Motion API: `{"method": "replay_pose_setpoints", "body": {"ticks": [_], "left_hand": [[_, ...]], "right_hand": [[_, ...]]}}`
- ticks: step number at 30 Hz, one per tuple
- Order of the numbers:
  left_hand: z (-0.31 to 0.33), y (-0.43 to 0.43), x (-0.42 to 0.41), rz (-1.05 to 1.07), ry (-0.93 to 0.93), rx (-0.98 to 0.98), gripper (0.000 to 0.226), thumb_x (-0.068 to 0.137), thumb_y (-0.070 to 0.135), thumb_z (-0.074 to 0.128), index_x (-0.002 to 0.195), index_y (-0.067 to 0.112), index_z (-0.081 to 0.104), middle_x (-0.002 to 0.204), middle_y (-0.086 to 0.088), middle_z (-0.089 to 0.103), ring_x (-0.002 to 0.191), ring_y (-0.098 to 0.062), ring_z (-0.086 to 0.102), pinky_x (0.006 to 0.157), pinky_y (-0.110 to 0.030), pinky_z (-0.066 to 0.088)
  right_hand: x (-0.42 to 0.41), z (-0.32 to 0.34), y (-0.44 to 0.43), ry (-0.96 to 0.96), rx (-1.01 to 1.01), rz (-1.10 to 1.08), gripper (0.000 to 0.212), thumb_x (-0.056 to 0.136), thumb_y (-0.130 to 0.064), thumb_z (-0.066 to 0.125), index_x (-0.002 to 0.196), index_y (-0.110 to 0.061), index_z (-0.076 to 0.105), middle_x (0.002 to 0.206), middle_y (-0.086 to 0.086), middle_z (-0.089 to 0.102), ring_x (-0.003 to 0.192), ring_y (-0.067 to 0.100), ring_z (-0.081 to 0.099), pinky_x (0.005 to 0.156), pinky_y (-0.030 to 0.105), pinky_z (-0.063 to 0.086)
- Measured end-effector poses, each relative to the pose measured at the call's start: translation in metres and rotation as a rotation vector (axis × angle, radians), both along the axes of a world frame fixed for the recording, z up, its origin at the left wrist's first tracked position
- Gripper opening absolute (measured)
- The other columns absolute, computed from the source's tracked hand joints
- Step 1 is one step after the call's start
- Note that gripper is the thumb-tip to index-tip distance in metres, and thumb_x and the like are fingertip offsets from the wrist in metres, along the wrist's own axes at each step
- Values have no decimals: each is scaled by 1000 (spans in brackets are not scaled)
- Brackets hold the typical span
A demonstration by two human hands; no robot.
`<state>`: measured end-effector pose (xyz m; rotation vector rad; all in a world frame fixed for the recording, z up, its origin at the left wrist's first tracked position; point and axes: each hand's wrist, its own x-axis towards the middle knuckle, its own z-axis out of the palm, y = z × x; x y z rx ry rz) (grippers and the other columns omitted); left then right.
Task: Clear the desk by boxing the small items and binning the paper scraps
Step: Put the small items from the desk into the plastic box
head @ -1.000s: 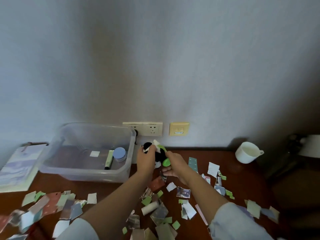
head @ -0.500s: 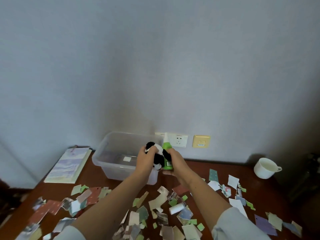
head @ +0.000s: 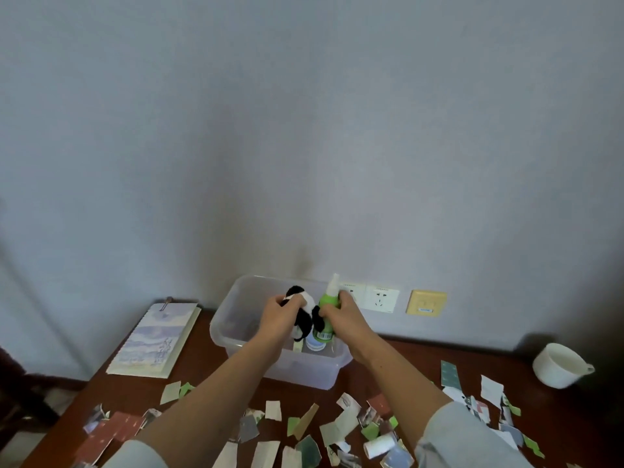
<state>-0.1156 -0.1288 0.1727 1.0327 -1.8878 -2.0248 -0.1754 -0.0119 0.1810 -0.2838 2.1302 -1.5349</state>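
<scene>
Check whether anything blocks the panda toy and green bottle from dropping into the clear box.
Nothing visible does. The box is lidless; the left hand holds the panda toy and the right hand the green bottle at its opening. A jar lies beneath.

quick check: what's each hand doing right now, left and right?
Left hand: closed around the panda toy, above the plastic box.
Right hand: closed around the green spray bottle, held upright above the box.

Dim, soft indoor light; dark vignette at corners; wide-angle edge distortion; slight blur.
</scene>
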Motion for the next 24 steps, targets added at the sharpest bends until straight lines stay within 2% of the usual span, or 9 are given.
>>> {"method": "replay_pose_setpoints", "body": {"ticks": [2, 5, 12, 13, 15, 16, 18, 21, 24], "left_hand": [[-8, -12, -8, -7, -52, -1, 42, 92, 21, 57, 123, -7, 50, 75, -4, 48, 68, -17, 49, 57, -29, 39], [-29, -25, -23, -59, -149, -22, 15, 92, 20, 56, 97, 6, 52, 79, -6, 51, 70, -17, 50, 59, -30, 39], [-77, -38, -61, -374, -445, -249, 32, 69, 29, 64, 93, 8, 61, 89, -10, 61, 85, -26, 59, 62, -27, 44], [-82, -37, -66, -448, -485, -259, 35, 67, 26, 64, 96, 6, 64, 90, -11, 63, 84, -26, 60, 61, -27, 45], [-93, -36, -74, -560, -574, -271, 29, 78, 18, 64, 103, 3, 63, 89, -12, 62, 80, -25, 59, 58, -26, 42], [-98, -36, -76, -606, -615, -294, 23, 82, 16, 63, 102, 4, 61, 88, -11, 61, 80, -25, 58, 58, -27, 43], [-105, -36, -81, -670, -670, -362, 17, 87, 15, 61, 101, 6, 60, 85, -11, 61, 75, -24, 58, 58, -29, 45], [-109, -35, -85, -738, -716, -459, 8, 87, 9, 58, 80, 7, 56, 68, -7, 53, 57, -17, 51, 50, -24, 41], [-112, -33, -86, -750, -764, -545, 16, 91, 4, 51, 75, 7, 50, 68, -6, 50, 61, -18, 51, 51, -24, 40]], "right_hand": [[-11, -8, -10, 55, 107, 63, 23, 88, -5, 56, 108, -11, 47, 96, 6, 55, 87, 18, 54, 80, 31, 47], [-24, -25, -18, 107, 296, 166, 28, 87, -8, 60, 109, -13, 44, 95, 1, 52, 91, 18, 52, 75, 26, 42], [-54, -74, -37, 318, 741, 473, 7, 84, -16, 63, 80, -14, 58, 79, 2, 60, 81, 22, 59, 67, 29, 41], [-57, -77, -40, 320, 801, 514, 17, 86, -12, 61, 71, -16, 53, 72, 1, 54, 79, 22, 56, 67, 29, 40], [-62, -83, -44, 327, 899, 595, 16, 88, -7, 60, 75, -12, 53, 73, 1, 48, 79, 21, 51, 69, 27, 40], [-64, -84, -45, 346, 930, 639, 4, 88, -6, 62, 87, -7, 58, 79, 4, 51, 79, 20, 51, 71, 27, 41], [-67, -89, -47, 378, 954, 653, 13, 86, -3, 63, 99, -5, 62, 87, 8, 57, 79, 20, 52, 72, 27, 44], [-69, -92, -50, 426, 998, 672, 13, 85, 0, 62, 76, -7, 54, 74, 4, 49, 77, 21, 50, 72, 28, 41], [-69, -89, -48, 463, 1016, 694, 13, 86, 0, 61, 79, -9, 54, 70, 4, 47, 76, 23, 51, 72, 29, 43]]}}
